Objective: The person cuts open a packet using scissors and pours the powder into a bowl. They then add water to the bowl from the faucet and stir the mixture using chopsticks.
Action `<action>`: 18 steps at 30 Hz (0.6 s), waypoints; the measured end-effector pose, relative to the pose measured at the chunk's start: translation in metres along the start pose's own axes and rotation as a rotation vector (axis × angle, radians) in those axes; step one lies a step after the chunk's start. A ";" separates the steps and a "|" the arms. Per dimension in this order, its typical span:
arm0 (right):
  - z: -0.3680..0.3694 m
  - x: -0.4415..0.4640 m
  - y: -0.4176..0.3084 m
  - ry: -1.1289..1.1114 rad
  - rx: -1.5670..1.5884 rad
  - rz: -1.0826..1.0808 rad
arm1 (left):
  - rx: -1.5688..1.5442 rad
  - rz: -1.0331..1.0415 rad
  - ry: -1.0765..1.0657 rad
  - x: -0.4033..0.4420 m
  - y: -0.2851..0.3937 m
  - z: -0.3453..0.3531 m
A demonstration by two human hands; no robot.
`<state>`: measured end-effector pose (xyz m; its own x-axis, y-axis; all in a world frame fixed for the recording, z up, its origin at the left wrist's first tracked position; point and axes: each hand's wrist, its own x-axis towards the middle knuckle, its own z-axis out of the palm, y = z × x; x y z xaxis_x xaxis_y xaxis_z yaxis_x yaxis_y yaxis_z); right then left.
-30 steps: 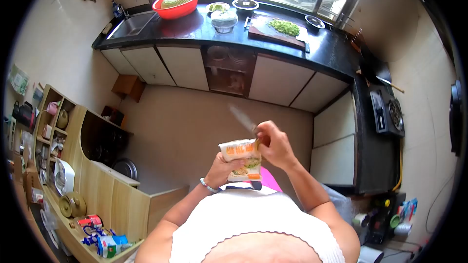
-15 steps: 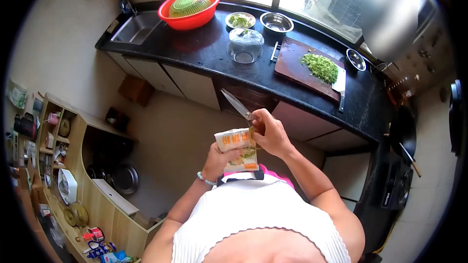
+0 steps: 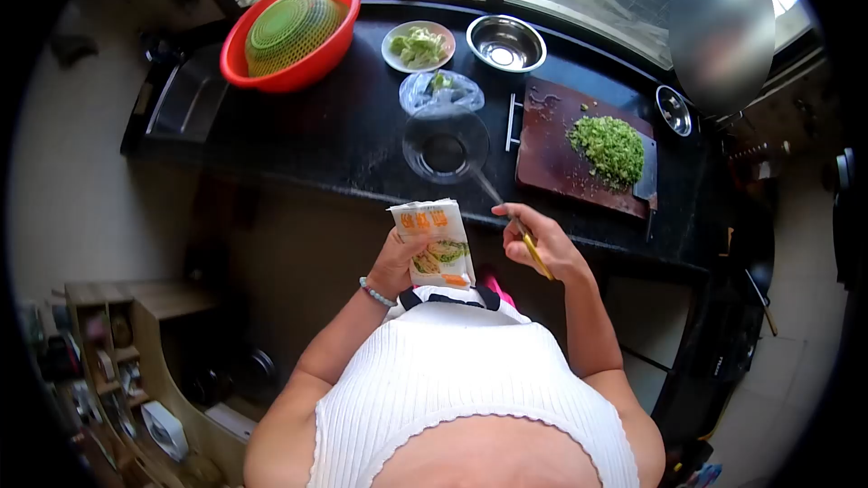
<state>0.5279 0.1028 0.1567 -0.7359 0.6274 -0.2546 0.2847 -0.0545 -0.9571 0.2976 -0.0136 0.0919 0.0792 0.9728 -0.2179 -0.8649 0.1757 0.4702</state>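
Note:
My left hand (image 3: 389, 264) is closed round a white food packet (image 3: 441, 258) with orange lettering and a picture of green food. It is upright in front of my waist. Off to its right, my right hand (image 3: 559, 248) grips a pair of scissors (image 3: 535, 256) by the yellow handles. Their blades point up and left, away from the packet, in front of a clear glass bowl (image 3: 418, 152) on the counter. Whether the packet's top has been cut I cannot tell.
On the black counter (image 3: 316, 140) are a red basin (image 3: 347, 41) with a green strainer (image 3: 294, 32), a plate of greens (image 3: 420, 47), a plastic bag (image 3: 461, 95), a steel bowl (image 3: 506, 43) and a smaller one (image 3: 673, 110). Chopped greens (image 3: 608, 152) and a knife (image 3: 646, 172) lie on the cutting board (image 3: 549, 163).
The scissors have moved right, away from the packet's top edge, with my right hand. The packet stays in my left hand. My view has shifted closer to the counter.

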 end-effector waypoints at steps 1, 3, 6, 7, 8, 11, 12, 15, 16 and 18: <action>-0.005 0.010 -0.009 -0.011 -0.128 0.018 | 0.091 -0.011 -0.003 0.015 0.013 -0.006; -0.007 0.030 -0.008 0.077 -0.267 0.032 | 0.280 -0.039 -0.012 0.038 0.037 -0.015; 0.016 0.043 -0.029 0.191 -0.362 0.108 | 0.249 -0.086 -0.006 0.066 0.060 -0.023; 0.025 0.042 -0.038 0.068 -0.369 0.065 | 0.238 -0.097 -0.016 0.072 0.063 -0.025; 0.024 0.045 -0.041 -0.035 -0.377 0.034 | 0.240 -0.108 -0.006 0.079 0.066 -0.027; 0.009 0.059 -0.055 0.139 -0.342 0.186 | 0.258 -0.121 0.025 0.093 0.071 -0.033; 0.006 0.066 -0.052 0.247 -0.510 0.171 | 0.256 -0.132 0.001 0.096 0.072 -0.033; 0.009 0.065 -0.059 0.004 -0.409 0.039 | 0.306 -0.148 0.037 0.105 0.069 -0.028; 0.006 0.064 -0.061 -0.130 -0.412 0.042 | 0.277 -0.135 0.030 0.107 0.066 -0.026; -0.009 0.069 -0.055 -0.103 -0.397 0.043 | 0.230 -0.098 0.012 0.113 0.063 -0.021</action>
<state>0.4669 0.1563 0.1929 -0.7700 0.5492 -0.3248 0.5166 0.2379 -0.8225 0.2412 0.1039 0.0788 0.1499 0.9478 -0.2814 -0.7175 0.3000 0.6286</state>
